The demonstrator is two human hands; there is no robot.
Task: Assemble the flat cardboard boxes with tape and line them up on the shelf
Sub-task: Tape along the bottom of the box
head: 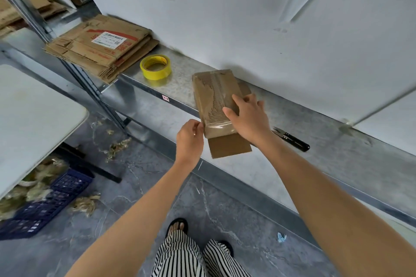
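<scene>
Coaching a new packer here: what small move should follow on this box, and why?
Probably smooth the tape down over the near edge of the box with the left hand. That hand pinches the tape at the near left corner, the right hand presses flat on top, and the near flap sticks out.

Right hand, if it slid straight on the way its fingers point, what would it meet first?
The right hand lies on the taped cardboard box; beyond its far-left edge, probably the yellow tape roll, though the line-up is uncertain.
</scene>
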